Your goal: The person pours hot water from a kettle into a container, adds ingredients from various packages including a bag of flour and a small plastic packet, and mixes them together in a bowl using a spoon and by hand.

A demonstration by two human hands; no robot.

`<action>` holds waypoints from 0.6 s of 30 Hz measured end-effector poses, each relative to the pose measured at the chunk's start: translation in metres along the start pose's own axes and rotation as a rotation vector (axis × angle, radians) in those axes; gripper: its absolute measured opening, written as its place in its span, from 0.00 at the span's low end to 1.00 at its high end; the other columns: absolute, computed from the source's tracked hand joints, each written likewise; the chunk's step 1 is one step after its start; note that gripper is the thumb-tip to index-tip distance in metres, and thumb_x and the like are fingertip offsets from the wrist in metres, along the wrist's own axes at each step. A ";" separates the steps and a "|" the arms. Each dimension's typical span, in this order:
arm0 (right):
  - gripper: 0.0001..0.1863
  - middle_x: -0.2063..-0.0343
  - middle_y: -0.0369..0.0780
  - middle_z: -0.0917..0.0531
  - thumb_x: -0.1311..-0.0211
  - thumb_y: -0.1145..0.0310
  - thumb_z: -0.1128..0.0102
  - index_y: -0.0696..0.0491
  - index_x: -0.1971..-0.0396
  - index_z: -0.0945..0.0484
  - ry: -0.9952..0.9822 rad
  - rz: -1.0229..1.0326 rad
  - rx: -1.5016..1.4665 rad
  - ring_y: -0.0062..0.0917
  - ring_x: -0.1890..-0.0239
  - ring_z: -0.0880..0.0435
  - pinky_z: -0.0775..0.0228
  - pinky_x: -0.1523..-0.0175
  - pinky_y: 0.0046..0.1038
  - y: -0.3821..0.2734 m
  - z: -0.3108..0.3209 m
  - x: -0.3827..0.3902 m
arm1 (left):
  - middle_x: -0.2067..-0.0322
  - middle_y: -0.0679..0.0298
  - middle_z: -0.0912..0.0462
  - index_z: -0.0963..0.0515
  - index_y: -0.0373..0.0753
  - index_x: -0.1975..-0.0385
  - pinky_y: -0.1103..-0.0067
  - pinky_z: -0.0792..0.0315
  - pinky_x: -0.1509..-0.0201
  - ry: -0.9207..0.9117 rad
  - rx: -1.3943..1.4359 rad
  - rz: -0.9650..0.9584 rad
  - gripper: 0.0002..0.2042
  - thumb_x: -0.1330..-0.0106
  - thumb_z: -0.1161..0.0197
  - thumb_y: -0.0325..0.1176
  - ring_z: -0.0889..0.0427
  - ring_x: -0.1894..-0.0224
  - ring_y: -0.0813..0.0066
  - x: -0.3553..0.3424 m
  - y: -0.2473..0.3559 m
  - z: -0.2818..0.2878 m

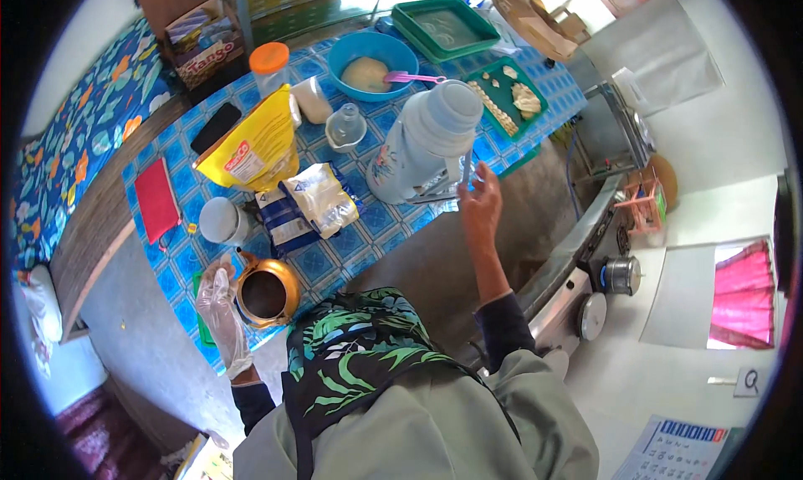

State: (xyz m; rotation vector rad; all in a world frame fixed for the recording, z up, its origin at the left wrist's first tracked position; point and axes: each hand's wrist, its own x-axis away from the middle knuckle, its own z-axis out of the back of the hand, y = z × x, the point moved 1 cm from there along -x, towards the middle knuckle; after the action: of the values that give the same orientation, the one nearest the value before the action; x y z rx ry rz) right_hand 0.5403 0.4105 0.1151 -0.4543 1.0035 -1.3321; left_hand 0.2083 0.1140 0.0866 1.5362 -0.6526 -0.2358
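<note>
My left hand, in a clear plastic glove, has curled fingers beside an open brass-coloured kettle near the table's front; what they hold is hidden. My right hand is raised with fingers apart and loosely bent at the handle side of a tall pale-blue thermos. A white cup lies beyond the kettle. Blue and white packets and a yellow pouch are between the cup and thermos. A small jug in a bowl stands left of the thermos.
The blue-checked table also bears a dough bowl, green trays, a tray of small pale pieces, an orange-lidded jar and a red pouch. A stove counter runs along the right; a patterned bed is left.
</note>
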 end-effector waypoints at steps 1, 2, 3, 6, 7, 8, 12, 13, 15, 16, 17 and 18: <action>0.21 0.55 0.45 0.20 0.48 0.75 0.34 0.56 0.50 0.21 0.013 -0.008 0.001 0.32 0.56 0.20 0.27 0.54 0.30 0.005 -0.001 0.005 | 0.55 0.59 0.18 0.27 0.30 0.47 0.79 0.28 0.52 -0.014 -0.005 -0.003 0.21 0.31 0.39 0.41 0.21 0.56 0.76 0.001 0.001 0.000; 0.25 0.52 0.45 0.21 0.50 0.76 0.34 0.56 0.48 0.22 -0.044 -0.067 0.015 0.33 0.53 0.21 0.27 0.53 0.31 0.005 -0.001 0.009 | 0.53 0.58 0.19 0.27 0.30 0.47 0.80 0.28 0.50 -0.026 0.008 0.019 0.21 0.31 0.39 0.41 0.21 0.54 0.75 0.001 0.004 -0.004; 0.28 0.49 0.45 0.22 0.53 0.76 0.34 0.56 0.46 0.24 -0.102 -0.125 0.029 0.35 0.51 0.22 0.27 0.52 0.32 0.006 0.000 0.011 | 0.51 0.58 0.20 0.27 0.30 0.47 0.80 0.29 0.47 -0.037 0.021 0.041 0.21 0.31 0.39 0.41 0.21 0.51 0.74 0.001 0.007 -0.008; 0.33 0.56 0.44 0.18 0.57 0.80 0.37 0.59 0.43 0.27 -0.095 -0.163 0.041 0.32 0.56 0.19 0.28 0.53 0.32 0.021 -0.004 -0.013 | 0.52 0.57 0.20 0.28 0.29 0.46 0.78 0.29 0.44 -0.077 0.058 0.048 0.22 0.30 0.40 0.41 0.22 0.50 0.73 -0.009 0.001 -0.004; 0.35 0.60 0.44 0.16 0.56 0.84 0.39 0.61 0.40 0.31 -0.247 -0.292 -0.089 0.30 0.58 0.18 0.28 0.52 0.30 0.024 -0.003 -0.021 | 0.52 0.57 0.20 0.28 0.29 0.46 0.78 0.29 0.43 -0.096 0.111 0.057 0.21 0.30 0.40 0.41 0.22 0.50 0.73 -0.014 -0.003 -0.002; 0.27 0.71 0.41 0.15 0.54 0.78 0.35 0.61 0.48 0.24 -0.314 -0.448 -0.160 0.31 0.68 0.17 0.27 0.57 0.32 0.024 -0.005 -0.024 | 0.51 0.56 0.21 0.28 0.28 0.46 0.77 0.29 0.43 -0.105 0.096 0.080 0.21 0.30 0.40 0.40 0.21 0.50 0.72 -0.017 0.000 -0.003; 0.23 0.73 0.39 0.15 0.49 0.75 0.37 0.62 0.49 0.23 -0.123 -0.439 -0.347 0.29 0.69 0.17 0.27 0.58 0.29 0.007 0.008 -0.001 | 0.51 0.56 0.21 0.29 0.29 0.45 0.76 0.29 0.42 -0.130 0.050 0.072 0.21 0.30 0.41 0.39 0.21 0.50 0.72 -0.013 0.009 -0.005; 0.25 0.67 0.42 0.16 0.46 0.77 0.40 0.63 0.46 0.27 -0.064 -0.426 -0.528 0.30 0.66 0.17 0.27 0.59 0.31 -0.010 0.017 -0.003 | 0.51 0.55 0.20 0.29 0.29 0.45 0.76 0.29 0.42 -0.121 0.086 0.090 0.21 0.29 0.41 0.39 0.21 0.50 0.72 -0.014 0.005 -0.002; 0.27 0.61 0.45 0.18 0.44 0.78 0.42 0.64 0.42 0.30 0.018 -0.417 -0.734 0.30 0.63 0.18 0.26 0.59 0.32 -0.036 0.029 -0.001 | 0.51 0.55 0.20 0.29 0.29 0.46 0.75 0.29 0.41 -0.129 0.105 0.086 0.20 0.29 0.42 0.38 0.21 0.50 0.71 -0.012 0.007 0.003; 0.26 0.61 0.44 0.18 0.45 0.78 0.42 0.64 0.43 0.28 0.006 -0.287 -0.938 0.29 0.64 0.18 0.26 0.59 0.33 -0.051 0.031 -0.007 | 0.52 0.55 0.20 0.28 0.30 0.46 0.77 0.29 0.44 -0.114 0.105 0.076 0.20 0.29 0.42 0.39 0.20 0.51 0.72 -0.007 0.008 0.005; 0.25 0.62 0.43 0.19 0.46 0.79 0.42 0.63 0.44 0.27 -0.010 -0.145 -1.137 0.28 0.65 0.19 0.25 0.59 0.34 -0.060 0.032 -0.016 | 0.53 0.56 0.19 0.28 0.32 0.47 0.78 0.28 0.48 -0.098 0.112 0.066 0.19 0.29 0.41 0.39 0.20 0.53 0.73 -0.003 0.007 0.006; 0.25 0.63 0.41 0.20 0.50 0.80 0.38 0.57 0.48 0.23 -0.086 -0.028 -1.020 0.27 0.64 0.20 0.26 0.58 0.33 -0.061 0.036 -0.026 | 0.53 0.56 0.19 0.28 0.32 0.47 0.78 0.28 0.48 -0.101 0.122 0.064 0.19 0.29 0.41 0.39 0.20 0.53 0.73 0.000 0.007 0.005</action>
State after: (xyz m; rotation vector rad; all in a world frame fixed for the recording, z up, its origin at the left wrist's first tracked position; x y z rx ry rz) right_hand 0.5355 0.4118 0.1900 -1.2722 1.5669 -0.7224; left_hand 0.2034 0.1100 0.0927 1.6244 -0.8073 -0.2295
